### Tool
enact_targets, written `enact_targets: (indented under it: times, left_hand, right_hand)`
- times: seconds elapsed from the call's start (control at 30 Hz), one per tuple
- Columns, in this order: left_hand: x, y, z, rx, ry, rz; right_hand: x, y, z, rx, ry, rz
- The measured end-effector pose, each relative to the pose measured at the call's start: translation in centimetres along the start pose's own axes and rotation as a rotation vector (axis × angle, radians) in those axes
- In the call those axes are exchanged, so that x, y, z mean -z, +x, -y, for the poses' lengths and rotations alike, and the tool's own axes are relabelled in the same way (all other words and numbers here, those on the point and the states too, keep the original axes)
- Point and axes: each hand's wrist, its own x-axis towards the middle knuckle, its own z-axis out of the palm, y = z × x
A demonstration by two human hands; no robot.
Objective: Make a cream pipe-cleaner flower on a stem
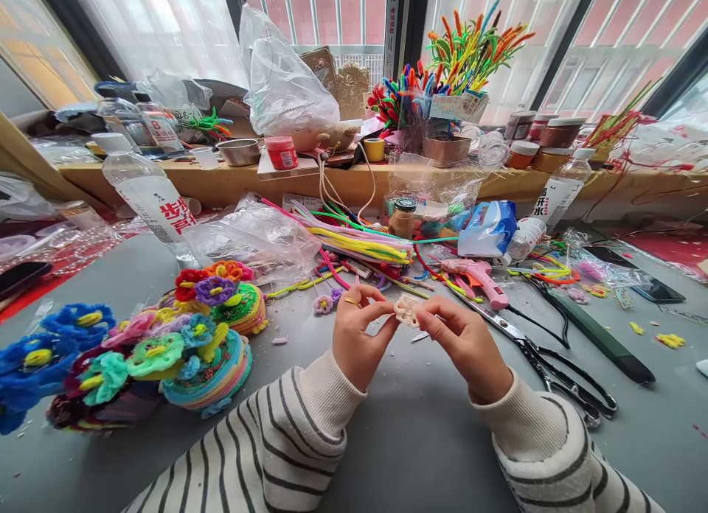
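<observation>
A small cream-white fuzzy flower (408, 309), which looks bent from pipe cleaner, is held up between my two hands over the table. My left hand (362, 332) pinches its left edge with thumb and forefinger; a ring shows on one finger. On the other side, the thumb and fingertips of my right hand (464, 343) grip its right edge. Long scissors (531, 347) lie just right of my right hand, and a pink glue gun (479, 277) is behind them. Colourful pipe-cleaner flower pots (207, 365) stand to the left of my left hand.
Bundled pipe cleaners (354, 240) lie ahead, beside a crumpled plastic bag (259, 240). Water bottles (147, 192) stand at both sides. A dark green flat tool (602, 336) lies right. The wooden ledge (221, 178) behind carries jars, a tin bowl and upright pipe cleaners (470, 49).
</observation>
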Motion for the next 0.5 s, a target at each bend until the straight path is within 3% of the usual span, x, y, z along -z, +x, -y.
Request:
enact_targets:
  times: [0.17, 0.27, 0.4, 0.5]
  left_hand:
    - [-0.1, 0.0, -0.3, 0.089, -0.118, 0.06]
    - [0.0, 0.1, -0.8, 0.21, -0.318, 0.111]
    - [0.0, 0.1, -1.1, 0.391, -0.625, 0.251]
    - [-0.1, 0.4, -0.9, 0.486, -0.761, 0.284]
  right_hand:
    - [-0.1, -0.1, -0.6, 0.05, -0.132, -0.093]
    - [-0.1, 0.0, -0.8, 0.107, -0.202, -0.156]
    - [-0.1, 0.0, -0.7, 0.179, -0.247, -0.128]
    - [0.2, 0.0, -0.7, 0.22, -0.192, -0.093]
